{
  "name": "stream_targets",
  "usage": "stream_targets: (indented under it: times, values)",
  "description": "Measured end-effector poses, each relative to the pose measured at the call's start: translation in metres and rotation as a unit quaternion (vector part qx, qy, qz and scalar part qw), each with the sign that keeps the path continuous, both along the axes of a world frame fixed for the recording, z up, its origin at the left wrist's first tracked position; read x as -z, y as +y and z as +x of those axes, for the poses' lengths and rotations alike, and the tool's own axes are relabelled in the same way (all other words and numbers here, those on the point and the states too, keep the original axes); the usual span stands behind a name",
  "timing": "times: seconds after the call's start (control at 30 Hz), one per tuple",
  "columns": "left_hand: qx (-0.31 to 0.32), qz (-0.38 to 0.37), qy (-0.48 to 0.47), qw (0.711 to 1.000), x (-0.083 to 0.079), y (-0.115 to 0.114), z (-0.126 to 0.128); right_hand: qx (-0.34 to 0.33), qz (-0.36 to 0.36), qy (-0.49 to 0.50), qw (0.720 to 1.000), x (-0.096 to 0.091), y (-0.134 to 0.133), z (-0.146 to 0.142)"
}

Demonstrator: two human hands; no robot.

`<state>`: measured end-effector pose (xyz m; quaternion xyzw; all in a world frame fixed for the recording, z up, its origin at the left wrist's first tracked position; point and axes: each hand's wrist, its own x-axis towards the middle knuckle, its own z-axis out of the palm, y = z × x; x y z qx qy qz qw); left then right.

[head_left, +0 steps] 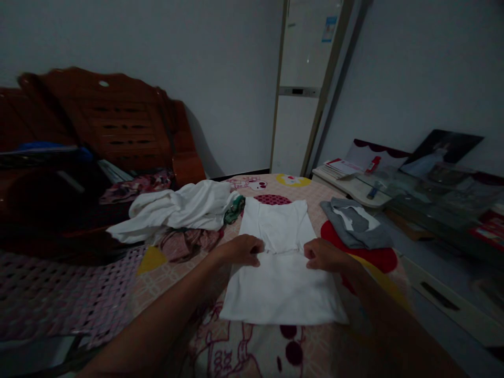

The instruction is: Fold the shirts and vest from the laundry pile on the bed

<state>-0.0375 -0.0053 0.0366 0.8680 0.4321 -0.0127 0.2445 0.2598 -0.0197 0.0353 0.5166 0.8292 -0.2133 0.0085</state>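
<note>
A white shirt (281, 294) lies spread before me, its far part narrowed by folded-in sides and a loose flap lying across its middle. My left hand (244, 250) is closed on the shirt's left side, about halfway along. Level with it on the right side, my right hand (325, 255) is closed on the cloth too, fingers curled and thumb nearest me. The cloth between the two hands lies fairly flat. Some fingertips are hidden by the curled hands and the dim light.
A patterned cloth (232, 352) covers the table. A folded grey garment (362, 226) lies at right, a heap of white clothes (189, 205) at left. Beyond stand a wooden chair (118, 121) and a tall white cabinet-like unit (299, 126); a glass-topped stand (429, 210) is at right.
</note>
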Motion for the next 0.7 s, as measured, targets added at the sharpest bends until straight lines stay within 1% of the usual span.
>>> stream_targets:
  times: [0.1, 0.17, 0.23, 0.33, 0.4, 0.5, 0.6, 0.67, 0.7]
  values:
    - [-0.003, -0.008, -0.033, 0.999, 0.003, -0.005, -0.002, 0.003, 0.002, 0.047, 0.999, 0.006, -0.006, 0.005]
    - [0.013, -0.020, -0.071, 0.997, 0.003, -0.007, -0.005, 0.008, -0.003, 0.070, 0.997, 0.008, -0.009, 0.007]
    - [0.039, -0.031, -0.109, 0.993, 0.000, -0.007, -0.007, 0.006, -0.016, 0.093, 0.996, 0.005, -0.011, 0.009]
    - [0.057, -0.030, -0.142, 0.988, -0.014, -0.004, -0.011, -0.004, -0.043, 0.150, 0.988, -0.010, -0.013, 0.012]
    - [0.052, -0.012, -0.150, 0.987, -0.030, 0.002, -0.014, -0.006, -0.025, 0.171, 0.985, -0.028, -0.012, 0.014]
    - [0.038, 0.022, -0.154, 0.987, -0.056, 0.017, -0.017, 0.003, 0.044, 0.158, 0.986, -0.060, -0.003, 0.015]
    - [0.022, 0.063, -0.138, 0.988, -0.077, 0.044, -0.018, 0.008, 0.088, 0.136, 0.987, -0.087, 0.022, 0.014]
    - [0.011, 0.102, -0.104, 0.989, -0.080, 0.069, -0.016, 0.012, 0.117, 0.104, 0.988, -0.092, 0.048, 0.010]
    - [0.005, 0.122, -0.080, 0.989, -0.078, 0.082, -0.014, 0.017, 0.137, 0.079, 0.987, -0.090, 0.063, 0.006]
